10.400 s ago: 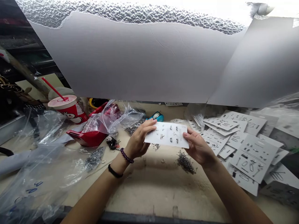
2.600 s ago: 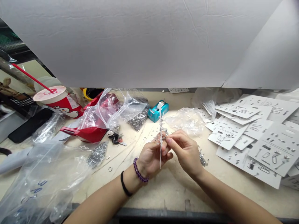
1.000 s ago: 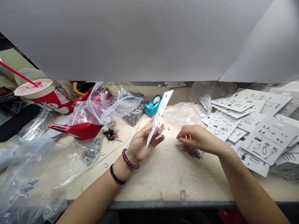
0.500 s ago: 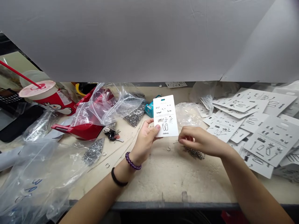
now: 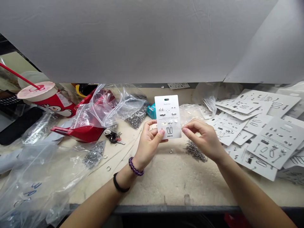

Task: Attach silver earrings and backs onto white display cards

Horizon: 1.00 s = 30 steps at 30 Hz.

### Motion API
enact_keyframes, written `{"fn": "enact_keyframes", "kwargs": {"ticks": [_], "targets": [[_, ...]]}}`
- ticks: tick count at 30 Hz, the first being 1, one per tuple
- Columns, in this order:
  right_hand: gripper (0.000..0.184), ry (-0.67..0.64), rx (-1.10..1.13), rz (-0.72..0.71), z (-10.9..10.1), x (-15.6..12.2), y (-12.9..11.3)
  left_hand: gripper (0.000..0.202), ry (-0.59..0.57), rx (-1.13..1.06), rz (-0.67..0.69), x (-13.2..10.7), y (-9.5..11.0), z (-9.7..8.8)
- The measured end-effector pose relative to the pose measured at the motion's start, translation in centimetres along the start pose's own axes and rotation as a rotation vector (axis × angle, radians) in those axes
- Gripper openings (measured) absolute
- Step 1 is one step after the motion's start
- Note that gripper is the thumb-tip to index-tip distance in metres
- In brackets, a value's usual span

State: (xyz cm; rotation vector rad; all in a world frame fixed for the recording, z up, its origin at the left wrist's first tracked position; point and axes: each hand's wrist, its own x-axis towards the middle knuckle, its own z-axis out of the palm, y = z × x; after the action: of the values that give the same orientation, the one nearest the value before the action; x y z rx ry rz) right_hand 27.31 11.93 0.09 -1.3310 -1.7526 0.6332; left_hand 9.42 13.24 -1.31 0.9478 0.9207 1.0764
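Observation:
My left hand [image 5: 149, 142] is shut on a white Claire's earring display card [image 5: 167, 116], which stands upright and faces me with small metal earrings and paper-clip shapes on it. My right hand [image 5: 201, 137] hovers at the card's right edge, with thumb and forefinger pinched close together. Whether a tiny piece lies between them is hidden. Below that hand sits a loose pile of silver metal pins [image 5: 196, 151], and a small metal ring [image 5: 171, 151] lies near the card's lower edge.
Several printed white cards [image 5: 273, 142] lie overlapped at the right. At the left are a clear plastic bag [image 5: 40, 180], a red scoop [image 5: 80, 133], keys [image 5: 112, 136], a bag of silver pieces [image 5: 136, 117], a teal tape dispenser [image 5: 151, 111], and a red cup [image 5: 49, 101].
My right hand has lifted off the pin pile and moved up to the card's right edge. The card has shifted slightly left and stays upright in my left hand.

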Motion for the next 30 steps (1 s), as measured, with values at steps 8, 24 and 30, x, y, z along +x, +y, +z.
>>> {"fn": "enact_keyframes", "kwargs": {"ticks": [8, 24, 30], "targets": [[0.008, 0.113, -0.150, -0.118, 1.5, -0.5, 0.1, 0.026, -0.016, 0.064, 0.137, -0.2, -0.6, -0.1], [0.010, 0.174, 0.041, 0.110, 2.8, -0.3, 0.9, 0.023, -0.109, 0.128, 0.104, -0.2, -1.2, -0.2], [0.025, -0.066, 0.634, 0.333, 2.6, 0.3, 2.0, 0.022, -0.044, 0.135, 0.069, -0.3, -0.8, -0.2]]}}
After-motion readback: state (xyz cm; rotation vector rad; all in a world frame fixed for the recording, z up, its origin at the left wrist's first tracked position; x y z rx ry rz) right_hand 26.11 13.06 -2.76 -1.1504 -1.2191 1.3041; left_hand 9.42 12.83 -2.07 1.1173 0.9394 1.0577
